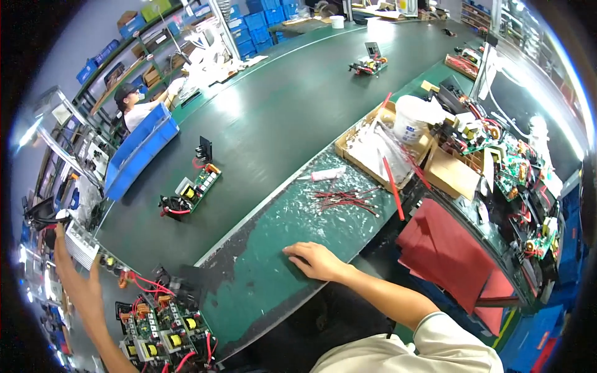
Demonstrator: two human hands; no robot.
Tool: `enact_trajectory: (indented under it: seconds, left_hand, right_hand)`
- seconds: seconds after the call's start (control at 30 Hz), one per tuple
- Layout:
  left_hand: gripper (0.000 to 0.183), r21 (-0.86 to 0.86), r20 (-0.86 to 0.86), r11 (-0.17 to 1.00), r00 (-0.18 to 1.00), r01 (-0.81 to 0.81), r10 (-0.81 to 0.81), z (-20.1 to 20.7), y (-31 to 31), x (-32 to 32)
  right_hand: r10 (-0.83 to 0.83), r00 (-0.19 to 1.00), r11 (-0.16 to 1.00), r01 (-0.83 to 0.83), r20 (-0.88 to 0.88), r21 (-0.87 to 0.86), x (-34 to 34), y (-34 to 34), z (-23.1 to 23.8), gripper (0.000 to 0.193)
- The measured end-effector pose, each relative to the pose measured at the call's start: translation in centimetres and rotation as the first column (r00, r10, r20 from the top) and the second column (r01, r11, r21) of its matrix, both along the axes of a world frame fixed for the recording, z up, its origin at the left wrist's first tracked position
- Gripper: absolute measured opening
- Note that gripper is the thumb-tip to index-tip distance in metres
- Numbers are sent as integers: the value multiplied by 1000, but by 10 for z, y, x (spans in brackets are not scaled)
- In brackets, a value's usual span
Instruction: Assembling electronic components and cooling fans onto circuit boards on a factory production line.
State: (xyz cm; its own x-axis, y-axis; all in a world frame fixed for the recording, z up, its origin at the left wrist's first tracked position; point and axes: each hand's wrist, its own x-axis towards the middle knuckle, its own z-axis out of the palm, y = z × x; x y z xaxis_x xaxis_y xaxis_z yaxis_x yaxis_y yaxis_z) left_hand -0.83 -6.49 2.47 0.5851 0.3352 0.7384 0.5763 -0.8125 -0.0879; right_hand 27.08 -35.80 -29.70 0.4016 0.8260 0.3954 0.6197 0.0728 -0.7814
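At the far left, my left hand (78, 283) reaches out with its thumb and fingers round a circuit board (82, 245) that carries a pale finned metal part. Its fingertips are partly hidden near a black part at the board's end. My right hand (316, 260) lies palm down on the worn green bench (249, 273), fingers stretched out, holding nothing. Beyond it lie a bunch of thin red and black wires (345, 200) and a white tube (328, 174). Several assembled circuit boards (161, 329) with yellow transformers and red leads crowd together beside my left forearm.
A board assembly (193, 191) sits on the dark green conveyor (273, 124), another (369, 62) farther along. To the right stand a cardboard tray (354, 155), a white bucket (413, 118) and piled boards (516, 161). A co-worker (140, 109) sits across, behind a blue bin (140, 152).
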Motion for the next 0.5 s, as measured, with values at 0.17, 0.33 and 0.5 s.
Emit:
enact_trajectory:
  seconds: [0.17, 0.33, 0.5]
  left_hand:
    - [96, -171, 92, 985, 996, 20, -4, -17, -104, 0]
    - [105, -361, 87, 932, 996, 28, 4, -48, -173, 36]
    - [109, -530, -35, 846, 998, -57, 45, -88, -186, 44]
  right_hand:
    - [119, 795, 993, -106, -594, 56, -14, -3, -5, 46]
    - [428, 229, 864, -388, -874, 322, -50, -21, 29, 104]
    - [441, 71, 836, -394, -895, 381, -78, -48, 27, 71]
